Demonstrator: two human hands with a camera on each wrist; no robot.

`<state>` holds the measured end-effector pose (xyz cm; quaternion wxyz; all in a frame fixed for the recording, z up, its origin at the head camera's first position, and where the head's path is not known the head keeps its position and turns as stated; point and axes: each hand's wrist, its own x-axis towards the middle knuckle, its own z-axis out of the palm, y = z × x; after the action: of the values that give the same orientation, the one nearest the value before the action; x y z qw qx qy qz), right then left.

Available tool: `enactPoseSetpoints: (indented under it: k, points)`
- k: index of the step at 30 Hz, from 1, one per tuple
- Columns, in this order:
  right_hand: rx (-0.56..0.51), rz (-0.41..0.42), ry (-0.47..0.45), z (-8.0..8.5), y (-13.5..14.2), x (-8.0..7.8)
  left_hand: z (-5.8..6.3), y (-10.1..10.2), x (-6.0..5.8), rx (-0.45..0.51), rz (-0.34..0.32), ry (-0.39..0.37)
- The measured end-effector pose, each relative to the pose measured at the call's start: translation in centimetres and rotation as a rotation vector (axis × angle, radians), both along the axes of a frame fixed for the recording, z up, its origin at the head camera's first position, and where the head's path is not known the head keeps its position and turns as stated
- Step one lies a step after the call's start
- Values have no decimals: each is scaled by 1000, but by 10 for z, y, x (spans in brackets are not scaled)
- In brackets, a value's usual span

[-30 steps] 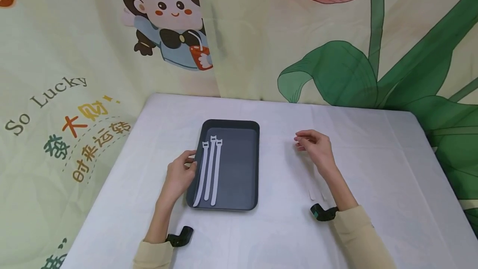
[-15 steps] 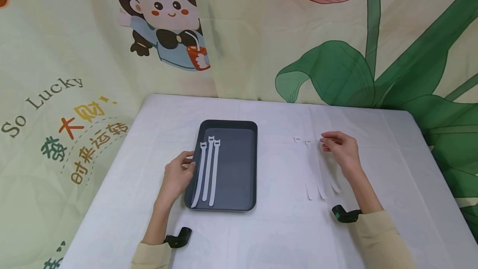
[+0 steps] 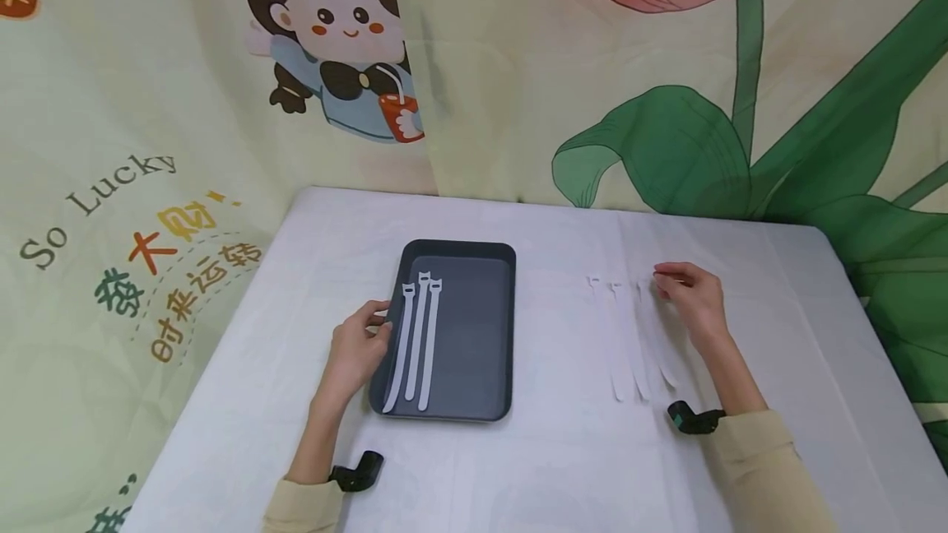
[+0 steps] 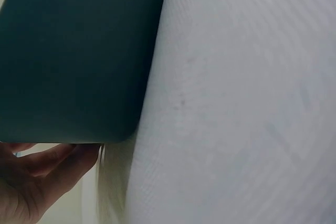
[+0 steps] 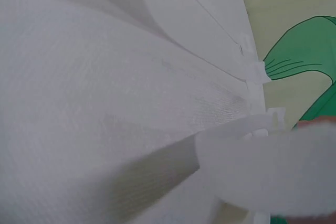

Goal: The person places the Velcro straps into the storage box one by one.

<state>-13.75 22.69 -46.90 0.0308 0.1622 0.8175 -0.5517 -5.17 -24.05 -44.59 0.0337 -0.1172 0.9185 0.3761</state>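
A dark grey tray (image 3: pixel 474 327) stands left of the table's middle, with three white hook-and-loop cable ties (image 3: pixel 422 344) lying lengthwise along its left side. My left hand (image 3: pixel 359 348) holds the tray's left rim with thumb and fingers; its fingertips are partly hidden behind the tray wall in the left wrist view. To the tray's right, more white ties (image 3: pixel 613 336) lie side by side on the white cloth, hard to make out. My right hand (image 3: pixel 692 303) pinches another white tie (image 5: pixel 268 171) by its head, its blurred strip large in the right wrist view.
White cloth covers the table (image 3: pixel 555 467). A printed curtain (image 3: pixel 489 81) with a cartoon figure and plant rises behind the table's back edge. Black wrist cameras (image 3: pixel 359 471) sit on both wrists.
My right hand has moved to the right across the cloth, uncovering the ties that lay beneath it. The left hand stays at the tray, which has not moved on the table.
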Motion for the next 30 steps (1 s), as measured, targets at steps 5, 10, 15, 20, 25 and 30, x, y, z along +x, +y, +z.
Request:
enactPoseSetpoints:
  k: [5, 10, 15, 20, 25, 30]
  points:
    - [-7, -6, -12, -3, -2, -2, 1, 3, 0, 1, 1, -2]
    - [-14, 11, -35, -4, -3, -2, 2, 4, -1, -5, -4, 8]
    - [-31, 8, -36, -7, -4, -1, 2, 4, -2, -6, -6, 18]
    - [-30, -2, -48, -10, -4, 0, 1, 3, -1, -9, -5, 14]
    - [-30, 20, -69, -9, -4, 2, 0, 2, -1, -10, 0, 13]
    - [-16, 42, -44, -7, -2, 4, -1, 3, 0, -18, 5, 6]
